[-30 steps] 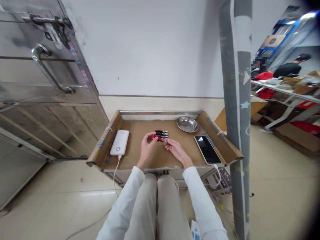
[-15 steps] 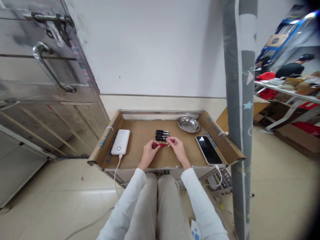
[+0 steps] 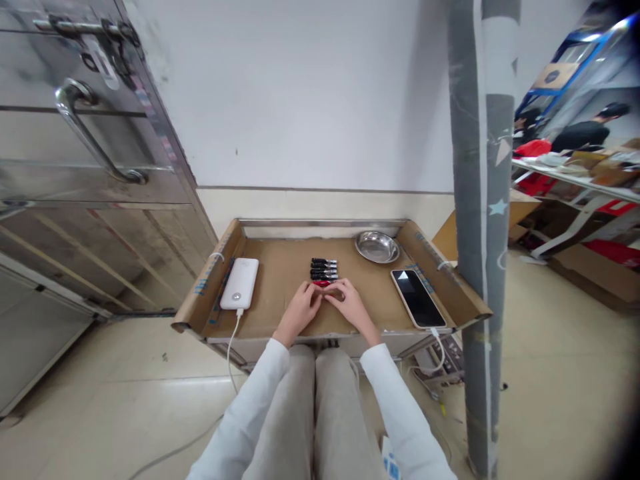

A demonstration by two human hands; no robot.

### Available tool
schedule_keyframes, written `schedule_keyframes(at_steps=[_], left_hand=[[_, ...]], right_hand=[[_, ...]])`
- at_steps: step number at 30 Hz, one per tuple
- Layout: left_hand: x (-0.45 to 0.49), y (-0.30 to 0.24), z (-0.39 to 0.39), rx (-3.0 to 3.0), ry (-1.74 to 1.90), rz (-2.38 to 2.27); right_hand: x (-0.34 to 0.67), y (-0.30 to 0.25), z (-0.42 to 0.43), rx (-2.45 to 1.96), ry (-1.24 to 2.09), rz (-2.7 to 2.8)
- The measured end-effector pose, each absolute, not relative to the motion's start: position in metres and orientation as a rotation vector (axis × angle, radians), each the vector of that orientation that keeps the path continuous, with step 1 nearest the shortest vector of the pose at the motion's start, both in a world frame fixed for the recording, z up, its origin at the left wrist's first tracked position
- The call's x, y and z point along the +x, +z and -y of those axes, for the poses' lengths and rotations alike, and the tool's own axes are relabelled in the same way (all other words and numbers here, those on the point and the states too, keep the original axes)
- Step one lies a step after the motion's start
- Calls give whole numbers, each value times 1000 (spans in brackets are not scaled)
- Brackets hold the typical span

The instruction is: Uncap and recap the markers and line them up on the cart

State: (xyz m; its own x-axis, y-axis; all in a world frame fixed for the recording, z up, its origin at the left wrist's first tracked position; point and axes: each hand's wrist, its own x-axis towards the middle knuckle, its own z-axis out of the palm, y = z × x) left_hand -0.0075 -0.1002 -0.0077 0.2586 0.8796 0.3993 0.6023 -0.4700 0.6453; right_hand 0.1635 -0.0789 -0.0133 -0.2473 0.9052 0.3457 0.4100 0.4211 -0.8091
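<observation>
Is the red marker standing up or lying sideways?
Sideways: the red marker stretches left to right beside the black markers, at the left hand and right hand. Can't tell if it touches the cardboard.

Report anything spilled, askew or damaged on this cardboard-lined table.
Nothing stands out: slim black pens lie in a row; the slim red pen at left hand and right hand runs parallel; the round metal bowl sits upright.
</observation>
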Motion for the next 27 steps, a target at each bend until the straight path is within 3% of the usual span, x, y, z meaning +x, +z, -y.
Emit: schedule_keyframes(at_steps=[12,20,27], left_hand=[[-2,-11,86,2312,900,-1766],[-7,-10,76,2214,972,-1987],[-7,-10,66,2146,780,-2329]], right_hand=[[163,-20,66,-1264,523,1850],[171,-17,56,-1249,549,1657],[176,-21,46,-1354,581,1549]])
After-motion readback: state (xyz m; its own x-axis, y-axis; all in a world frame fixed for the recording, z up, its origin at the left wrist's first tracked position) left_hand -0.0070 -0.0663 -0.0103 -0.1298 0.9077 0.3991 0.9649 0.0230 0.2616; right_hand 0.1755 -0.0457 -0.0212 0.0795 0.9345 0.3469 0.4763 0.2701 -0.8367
